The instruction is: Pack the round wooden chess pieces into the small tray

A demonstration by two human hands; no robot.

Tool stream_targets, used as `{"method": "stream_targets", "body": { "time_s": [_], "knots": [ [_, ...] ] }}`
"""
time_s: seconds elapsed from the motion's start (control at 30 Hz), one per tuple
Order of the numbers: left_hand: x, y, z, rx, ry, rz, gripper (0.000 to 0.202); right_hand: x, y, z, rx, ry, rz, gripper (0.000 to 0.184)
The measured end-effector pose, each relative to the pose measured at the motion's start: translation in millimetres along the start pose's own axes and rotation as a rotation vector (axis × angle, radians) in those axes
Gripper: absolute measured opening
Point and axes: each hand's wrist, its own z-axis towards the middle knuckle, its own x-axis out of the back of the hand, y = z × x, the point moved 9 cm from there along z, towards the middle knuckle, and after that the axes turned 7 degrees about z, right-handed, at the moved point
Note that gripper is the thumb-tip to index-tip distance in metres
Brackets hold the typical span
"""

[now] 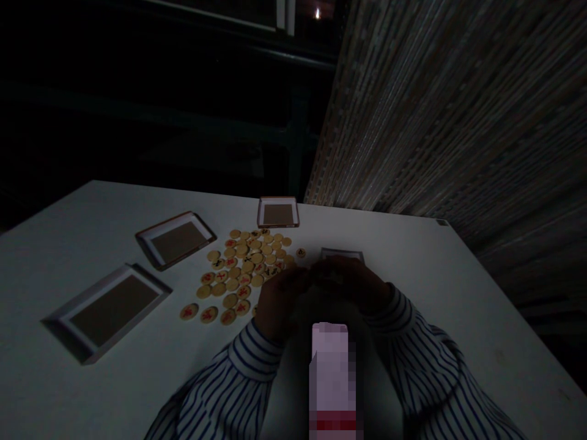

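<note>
Round wooden xiangqi pieces (pixel 247 266) lie spread on the white table, some showing red or black characters and others plain. My left hand (pixel 277 299) is at the near right edge of these pieces and hides a few of them. Close beside it, my right hand (pixel 362 282) reaches in front of a shallow box (pixel 352 252), of which only the far part shows. Both hands point inward, their fingers meeting or nearly meeting. Deep shadow covers the fingers, so whether they hold anything cannot be made out. One piece (pixel 301 252) lies apart, just beyond my left fingers.
Three more shallow boxes or lids stand on the table (pixel 440 318): one at the back (pixel 278 225), one at the left (pixel 160 266), and one nearer left (pixel 77 357). A striped curtain (pixel 413 110) hangs behind on the right. The room is very dark.
</note>
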Motion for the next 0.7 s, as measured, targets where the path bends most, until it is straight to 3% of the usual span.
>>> {"method": "stream_targets", "body": {
  "time_s": [0.47,0.7],
  "knots": [
    [-4.6,-2.6,0.4,0.027,0.004,-0.048,0.029,1.4,-0.9,-0.3,0.046,-0.04,-0.126,0.02],
    [-5.0,0.7,1.2,-0.05,-0.02,0.027,0.027,6.4,-3.8,6.4,0.061,-0.061,-0.128,0.019]
  ]
}}
